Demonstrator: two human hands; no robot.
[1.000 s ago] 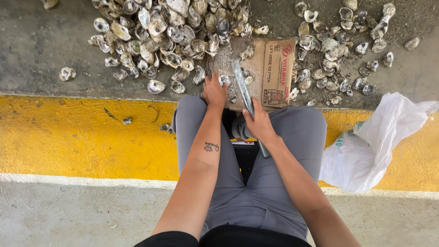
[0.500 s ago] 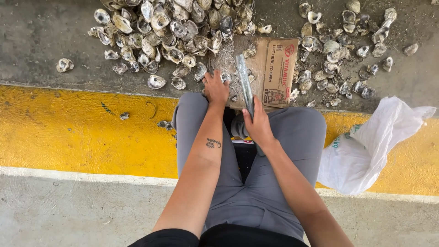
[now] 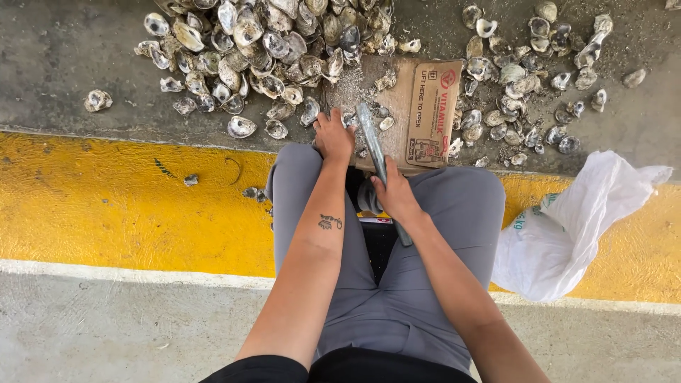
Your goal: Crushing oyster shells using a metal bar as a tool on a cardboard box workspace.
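Fingers of the left hand [image 3: 333, 135] curl down over a small oyster shell [image 3: 349, 120], pinning it against the flattened cardboard sheet [image 3: 418, 113] on the concrete floor [image 3: 64, 57]; the shell is mostly hidden beneath them, so its exact lie cannot be told. Left of that hand, across the floor beyond the yellow painted curb [image 3: 106, 206], lies the big heap of oyster shells [image 3: 269, 42]. Just right of the left hand, the right hand [image 3: 394, 195] has its fingers wrapped tight around the handle of a long grey metal blade [image 3: 372, 138], whose tip points toward the pinned shell. Further right a thinner scatter of shells [image 3: 525, 78] spreads over the floor, and a white plastic bag [image 3: 567, 227] slumps on the curb beside the person's grey-trousered knee [image 3: 468, 206].

To do this well, I judge the pinned shell should sit flat on the cardboard so it cannot rock, with the left fingertips drawn back from the edge the blade meets. The blade is best brought down short and controlled, wrist firm, aimed at the shell's rim rather than its middle. A glancing hit could skid toward the left hand, so a steady hold counts for more than force.
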